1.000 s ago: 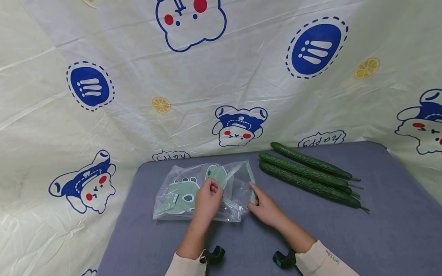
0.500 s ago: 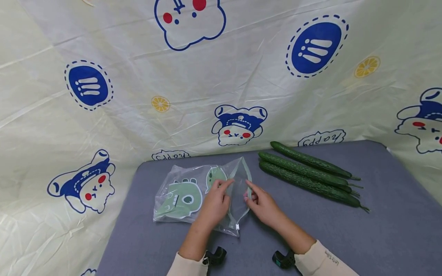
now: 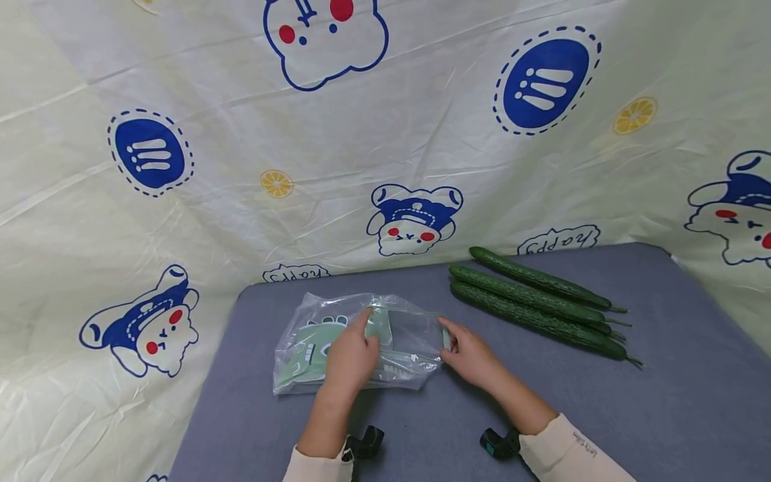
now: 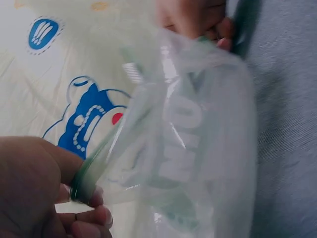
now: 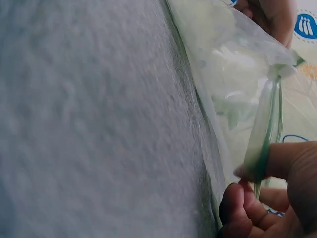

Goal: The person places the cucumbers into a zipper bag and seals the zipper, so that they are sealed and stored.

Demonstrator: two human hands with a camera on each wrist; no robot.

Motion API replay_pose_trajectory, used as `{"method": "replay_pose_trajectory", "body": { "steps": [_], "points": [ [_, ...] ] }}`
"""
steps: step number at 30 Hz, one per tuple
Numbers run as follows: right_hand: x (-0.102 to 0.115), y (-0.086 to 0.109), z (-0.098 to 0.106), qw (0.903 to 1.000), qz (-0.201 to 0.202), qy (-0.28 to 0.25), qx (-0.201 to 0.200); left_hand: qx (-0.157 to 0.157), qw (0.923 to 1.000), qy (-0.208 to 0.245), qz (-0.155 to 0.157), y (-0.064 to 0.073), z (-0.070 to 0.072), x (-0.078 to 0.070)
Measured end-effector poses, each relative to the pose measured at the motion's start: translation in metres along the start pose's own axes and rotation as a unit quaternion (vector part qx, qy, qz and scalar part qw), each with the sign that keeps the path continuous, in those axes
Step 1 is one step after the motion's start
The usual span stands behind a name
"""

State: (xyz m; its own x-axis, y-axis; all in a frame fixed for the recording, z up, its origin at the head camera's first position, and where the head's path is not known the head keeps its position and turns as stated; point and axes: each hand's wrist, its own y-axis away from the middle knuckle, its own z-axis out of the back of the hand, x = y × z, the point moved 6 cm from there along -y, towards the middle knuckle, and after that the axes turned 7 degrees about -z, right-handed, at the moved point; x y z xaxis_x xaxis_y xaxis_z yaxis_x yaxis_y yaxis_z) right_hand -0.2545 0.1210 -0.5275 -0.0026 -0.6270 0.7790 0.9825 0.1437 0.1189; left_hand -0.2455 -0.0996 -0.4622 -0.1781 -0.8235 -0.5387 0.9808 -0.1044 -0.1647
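Observation:
A clear slider zip bag (image 3: 307,355) with a pale green cartoon animal print lies left of centre on the table. My left hand (image 3: 352,355) overlaps its middle in the head view. In the left wrist view that hand's thumb and fingers pinch a green edge strip of the bag (image 4: 185,134). At the bag's mouth end, my right hand (image 3: 471,355) pinches the other part of the green strip, clearest in the right wrist view, where the bag (image 5: 237,64) stretches upward. A small white slider (image 3: 414,358) sits on the near side of the mouth.
Several long green cucumbers (image 3: 530,301) lie side by side at the back right, stems pointing right. The grey cloth-covered table (image 3: 542,388) meets a pale printed curtain (image 3: 337,221) along its back and left edges. Black wrist cameras (image 3: 367,442) sit under both forearms.
My left hand has moved left and a little down. The bag's mouth, which stood up as a pointed loop, is now lower and stretched toward my right hand, which moved slightly right.

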Motion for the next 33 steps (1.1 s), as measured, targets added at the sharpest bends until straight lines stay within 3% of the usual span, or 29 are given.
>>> {"method": "replay_pose_trajectory", "body": {
  "steps": [3,6,11,18,24,29,33],
  "points": [
    [-0.003,-0.001,0.0,0.9996,0.0,-0.015,0.022,0.004,0.9998,0.016,0.008,0.0,0.007,0.002],
    [-0.003,-0.001,0.0,0.9993,0.001,-0.02,0.032,0.009,0.9994,0.032,-0.006,-0.001,0.01,0.0],
    [-0.003,0.001,0.003,0.9992,-0.002,-0.023,0.033,0.044,0.9916,0.116,-0.036,-0.003,0.007,-0.006],
    [0.0,0.003,0.004,0.9974,0.02,-0.052,0.046,0.061,0.9659,0.25,-0.03,-0.001,0.004,-0.005],
    [0.004,0.005,0.008,0.9939,0.028,-0.09,0.058,0.02,0.9485,0.316,0.005,-0.004,0.003,-0.004],
    [0.007,0.006,0.011,0.9923,0.029,-0.105,0.059,-0.007,0.9246,0.377,0.054,-0.005,-0.002,0.001],
    [0.008,0.006,0.016,0.9928,0.03,-0.104,0.052,-0.012,0.9061,0.416,0.073,-0.005,-0.006,0.002]
  ]
}}
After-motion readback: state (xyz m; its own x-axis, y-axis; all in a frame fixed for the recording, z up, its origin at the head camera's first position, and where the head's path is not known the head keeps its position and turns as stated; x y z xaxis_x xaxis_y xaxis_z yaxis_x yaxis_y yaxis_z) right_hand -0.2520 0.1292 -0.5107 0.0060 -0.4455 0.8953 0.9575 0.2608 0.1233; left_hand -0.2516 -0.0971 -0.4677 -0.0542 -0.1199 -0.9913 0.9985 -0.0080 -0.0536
